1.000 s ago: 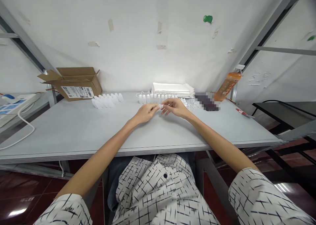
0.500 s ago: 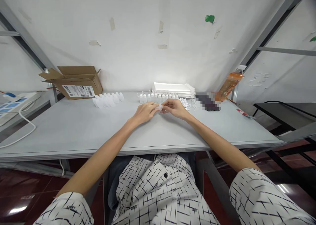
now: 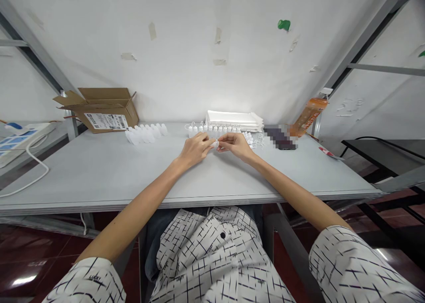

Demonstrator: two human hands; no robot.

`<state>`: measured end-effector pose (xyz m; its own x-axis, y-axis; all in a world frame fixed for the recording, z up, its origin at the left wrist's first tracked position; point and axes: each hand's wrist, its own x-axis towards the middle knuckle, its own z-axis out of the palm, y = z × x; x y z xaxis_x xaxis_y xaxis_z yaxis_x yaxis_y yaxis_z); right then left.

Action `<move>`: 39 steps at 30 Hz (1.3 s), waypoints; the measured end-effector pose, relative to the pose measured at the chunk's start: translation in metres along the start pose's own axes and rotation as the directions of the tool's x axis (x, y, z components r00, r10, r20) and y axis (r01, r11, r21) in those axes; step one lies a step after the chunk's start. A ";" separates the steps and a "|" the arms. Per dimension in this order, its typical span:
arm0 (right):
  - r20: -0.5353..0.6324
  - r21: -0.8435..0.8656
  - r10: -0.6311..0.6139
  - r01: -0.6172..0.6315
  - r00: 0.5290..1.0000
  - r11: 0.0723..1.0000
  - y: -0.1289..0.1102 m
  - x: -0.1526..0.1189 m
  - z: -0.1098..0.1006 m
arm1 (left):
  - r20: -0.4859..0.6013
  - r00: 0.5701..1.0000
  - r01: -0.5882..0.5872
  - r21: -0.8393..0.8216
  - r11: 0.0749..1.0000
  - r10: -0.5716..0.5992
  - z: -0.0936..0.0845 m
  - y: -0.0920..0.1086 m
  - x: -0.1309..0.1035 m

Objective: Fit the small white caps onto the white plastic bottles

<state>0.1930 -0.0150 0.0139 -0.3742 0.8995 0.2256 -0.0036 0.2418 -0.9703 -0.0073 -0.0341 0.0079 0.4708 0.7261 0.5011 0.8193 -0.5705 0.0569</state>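
Note:
Between my two hands, over the middle of the table, is a small white plastic dropper bottle (image 3: pixel 215 143), mostly hidden by the fingers. My left hand (image 3: pixel 196 148) is closed on its left side. From the right, my right hand (image 3: pixel 235 145) pinches its other end with thumb and fingertips. Just behind the hands stands a row of small white capped dropper bottles (image 3: pixel 219 129), some with looped strips. A heap of small white caps (image 3: pixel 249 139) lies beyond my right hand. To the left, several uncapped translucent bottles (image 3: pixel 146 134) stand grouped together.
An open cardboard box (image 3: pixel 104 112) sits at the back left. White trays (image 3: pixel 234 119) are stacked against the wall. At the right are a dark phone (image 3: pixel 287 144), partly pixelated, and an orange drink bottle (image 3: pixel 308 116). A white power strip (image 3: pixel 26 141) lies far left.
The fingers of my left hand have shifted slightly around the small bottle, its knuckles now raised higher. My right hand keeps its pinch. The view has moved very slightly.

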 end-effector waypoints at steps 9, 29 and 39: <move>0.033 0.035 0.066 -0.067 0.997 0.997 -0.002 0.000 -0.004 | 0.020 1.000 -0.017 -0.034 0.999 0.018 -0.006 0.008 0.002; -0.174 -0.284 -0.155 0.101 0.972 0.954 -0.042 0.004 -0.055 | 0.477 0.859 0.505 -0.850 0.152 -0.188 -0.009 0.015 0.006; -0.058 -0.751 0.025 -0.060 0.998 0.658 -0.047 -0.004 -0.120 | 0.531 0.807 0.567 -0.819 0.087 -0.258 -0.008 0.008 0.009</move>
<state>0.3055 0.0137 0.0685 -0.3192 0.9250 0.2061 0.7167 0.3779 -0.5861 0.0009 -0.0351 0.0196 0.3421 0.9371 -0.0690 0.0706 0.0476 0.9964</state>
